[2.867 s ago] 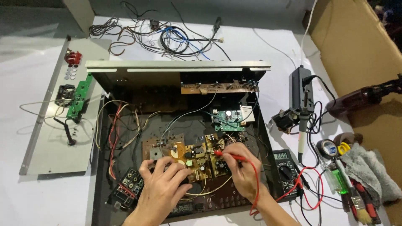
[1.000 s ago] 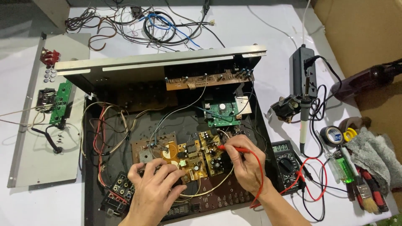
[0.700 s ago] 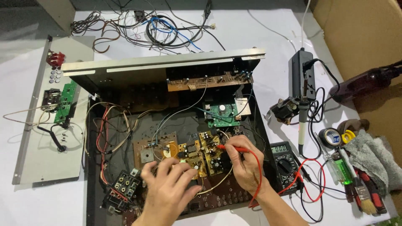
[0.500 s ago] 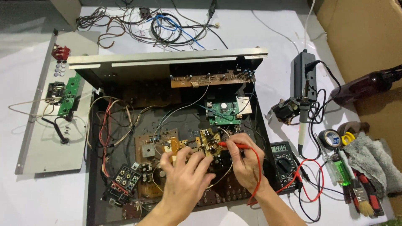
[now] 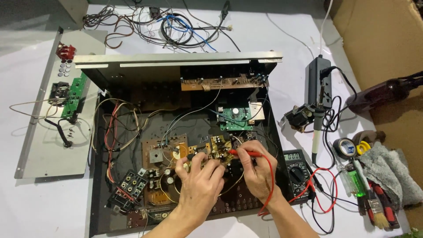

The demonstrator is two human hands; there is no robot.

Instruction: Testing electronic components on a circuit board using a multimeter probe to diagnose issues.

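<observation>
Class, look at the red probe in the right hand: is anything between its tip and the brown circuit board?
Nothing visible: the red probe, held in the right hand, reaches the brown circuit board unobstructed; the left hand rests just left of it.

Small grey rectangular screen (image 5: 292,156) atop black multimeter (image 5: 298,174), just right of open chassis. Brown cardboard box (image 5: 374,35) at upper right.

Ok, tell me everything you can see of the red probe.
The red probe is a slim, plastic-looking red stick lying almost level, tip pointing left onto the brown circuit board inside the open chassis. The right hand pinches it near the front. From its rear a red lead loops down over that hand's wrist and runs on toward the multimeter. The metal tip itself is too small to make out. The left hand rests on the board beside it, not touching.
</observation>
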